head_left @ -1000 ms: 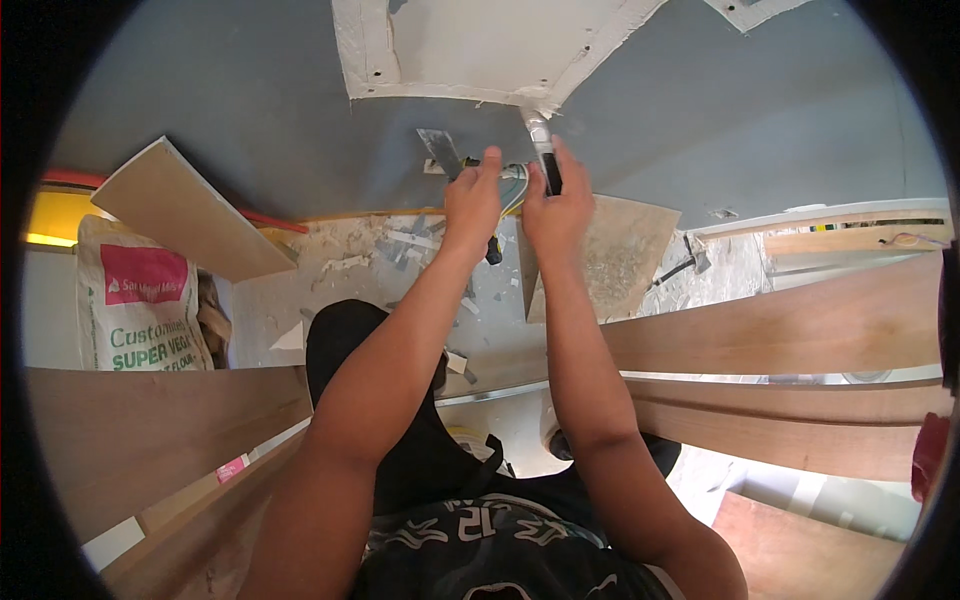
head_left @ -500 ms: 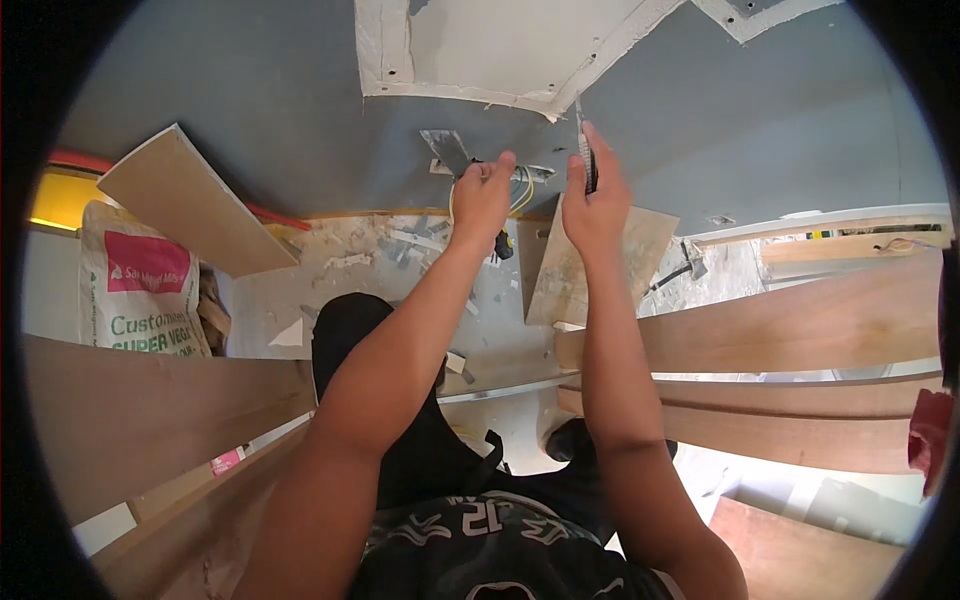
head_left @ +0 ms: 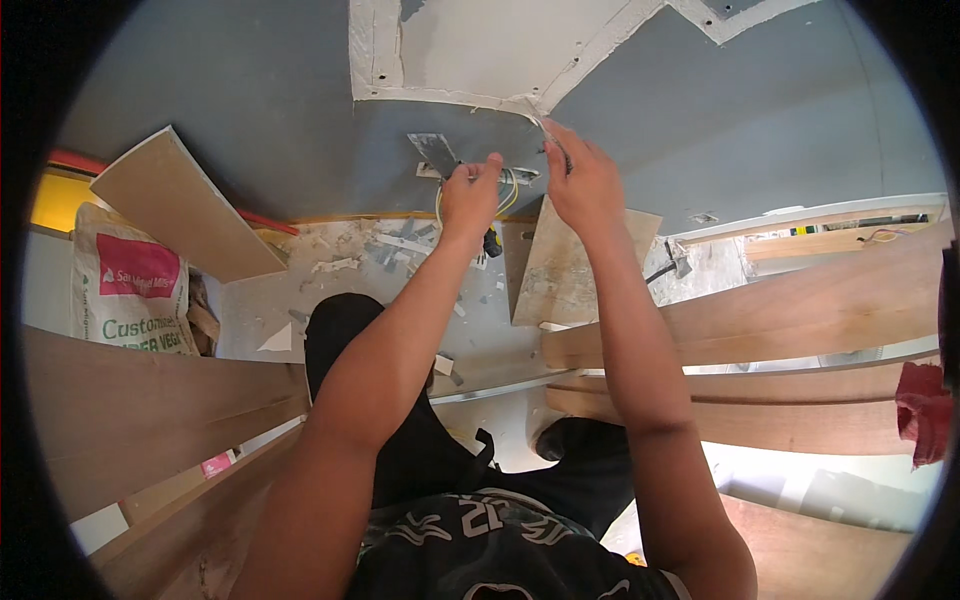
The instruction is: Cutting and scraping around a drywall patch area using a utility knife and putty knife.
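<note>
My left hand is closed around a putty knife, its wide grey blade pointing up and left in front of the wall. A black and yellow handle end shows below that hand. My right hand is wrapped round a utility knife, most of it hidden by the fingers. Its tip is at the lower corner of the white patch on the grey wall. A thin pale strip curls off the patch's edge there.
Below the patch, an outlet opening has loose yellow and white wires. A stained board leans under my right arm, near a hammer. Another board and a printed sack stand left. Wooden planks flank me; scraps litter the floor.
My right hand has moved left and slightly down with the utility knife, which now tilts against the patch's corner. A pale strip has lifted there. The whole view has shifted slightly.
</note>
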Motion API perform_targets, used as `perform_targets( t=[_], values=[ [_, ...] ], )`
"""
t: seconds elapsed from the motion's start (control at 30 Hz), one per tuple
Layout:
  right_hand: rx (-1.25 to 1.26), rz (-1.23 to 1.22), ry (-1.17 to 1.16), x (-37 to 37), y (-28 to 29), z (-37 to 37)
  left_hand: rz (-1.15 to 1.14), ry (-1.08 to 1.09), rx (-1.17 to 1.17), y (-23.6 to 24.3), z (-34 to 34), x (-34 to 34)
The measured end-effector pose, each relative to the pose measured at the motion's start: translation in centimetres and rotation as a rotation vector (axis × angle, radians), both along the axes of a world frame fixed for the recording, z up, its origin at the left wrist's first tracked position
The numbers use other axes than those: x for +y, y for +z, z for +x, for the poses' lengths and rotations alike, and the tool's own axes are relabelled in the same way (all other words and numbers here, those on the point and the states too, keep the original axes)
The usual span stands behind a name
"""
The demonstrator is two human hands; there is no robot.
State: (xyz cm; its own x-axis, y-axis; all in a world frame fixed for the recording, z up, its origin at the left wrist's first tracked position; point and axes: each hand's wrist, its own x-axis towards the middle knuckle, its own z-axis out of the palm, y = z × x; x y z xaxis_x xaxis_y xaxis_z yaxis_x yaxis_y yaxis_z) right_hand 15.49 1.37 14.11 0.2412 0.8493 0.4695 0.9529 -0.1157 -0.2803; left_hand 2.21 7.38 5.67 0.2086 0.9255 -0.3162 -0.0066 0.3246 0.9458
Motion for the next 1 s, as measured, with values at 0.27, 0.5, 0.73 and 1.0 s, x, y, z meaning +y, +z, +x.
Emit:
perform_targets(
  t=[0.27, 0.5, 0.73, 1.0],
  values=[
    [0.04, 0.024, -0.034, 0.7, -1.2, -1.0, 0.017, -0.002, 0.036, 0.1, 0.0, -0.1],
    [0.079, -0.109, -0.137, 0.9, 0.9, -2.6, -0.001, -0.003, -0.008, -1.2, -0.4, 0.6],
    [0.321, 0.043, -0.069, -1.5, 1.0, -1.4, 0.126, 0.023, -0.003, -1.3, -0.3, -1.5],
    [0.646, -0.04, -0.348, -15.0, -14.1, -0.3, 0.344, -0.236, 0.16, 3.1, -2.2, -2.7]
  ],
)
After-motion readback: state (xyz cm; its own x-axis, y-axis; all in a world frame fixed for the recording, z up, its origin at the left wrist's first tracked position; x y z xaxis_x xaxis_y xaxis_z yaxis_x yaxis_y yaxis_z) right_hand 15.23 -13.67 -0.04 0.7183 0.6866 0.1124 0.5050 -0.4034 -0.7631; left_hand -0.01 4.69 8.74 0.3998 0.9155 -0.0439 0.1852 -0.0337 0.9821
